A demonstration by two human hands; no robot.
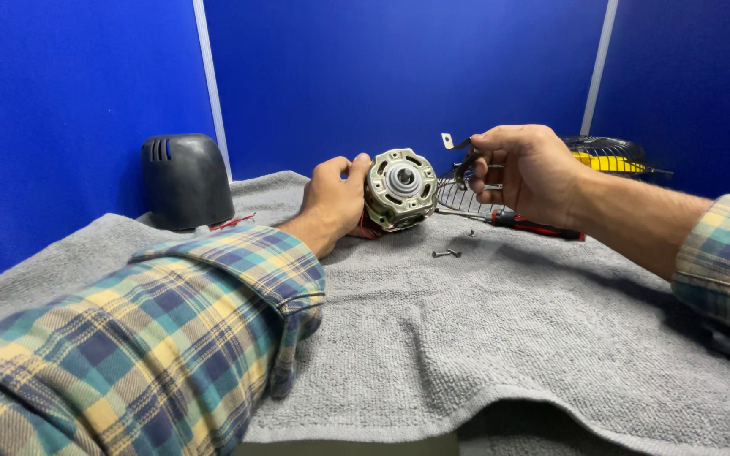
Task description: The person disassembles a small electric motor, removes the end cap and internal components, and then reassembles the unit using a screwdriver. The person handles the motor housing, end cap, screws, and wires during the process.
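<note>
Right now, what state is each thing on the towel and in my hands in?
Left hand: gripping the motor.
Motor: propped on its side, shaft end facing the camera.
Right hand: raised, pinching a small dark part.
Screwdriver: lying flat.
Screws: loose on the towel.
Dark cover: off, standing upright.

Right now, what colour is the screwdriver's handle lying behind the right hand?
Red and black, on the screwdriver, seen in the head view.

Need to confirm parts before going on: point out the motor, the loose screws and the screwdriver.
motor [400,187], head view, on its round front face.
loose screws [446,252], head view, on the pair lying on the towel.
screwdriver [538,226], head view, on its red-and-black handle.
</note>
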